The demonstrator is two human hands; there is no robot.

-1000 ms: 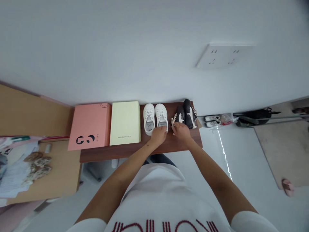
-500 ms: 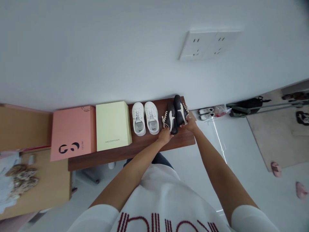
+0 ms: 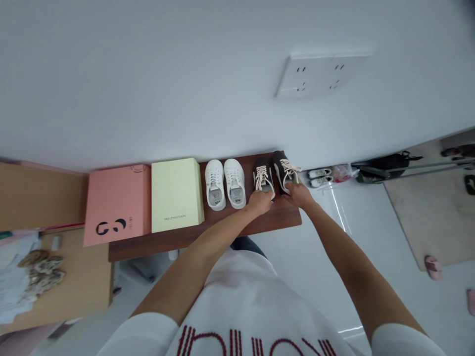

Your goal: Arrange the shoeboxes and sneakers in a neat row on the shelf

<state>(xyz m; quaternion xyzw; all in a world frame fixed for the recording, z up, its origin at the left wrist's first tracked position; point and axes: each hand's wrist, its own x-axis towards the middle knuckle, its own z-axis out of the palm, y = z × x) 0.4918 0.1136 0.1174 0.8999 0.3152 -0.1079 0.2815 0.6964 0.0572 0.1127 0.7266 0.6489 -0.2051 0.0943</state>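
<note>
Two dark sneakers with cream laces sit near the right end of the brown wooden shelf, toes toward the wall. My left hand is closed on the heel of the left dark sneaker. The heel of the right dark sneaker is in my right hand, whose fingers partly hide it. Both shoes' laces and openings face up. To their left, a pair of white sneakers stands side by side, touching neither hand.
A pale yellow shoebox and a pink shoebox stand on the shelf's left part. Cardboard boxes are farther left. A wall socket is above. Shoes, a plastic bag and pink slippers lie on the floor at right.
The dark sneakers have turned from lying on their sides, close together, to upright with laces up and a gap between them. Both hands still hold their heels.
</note>
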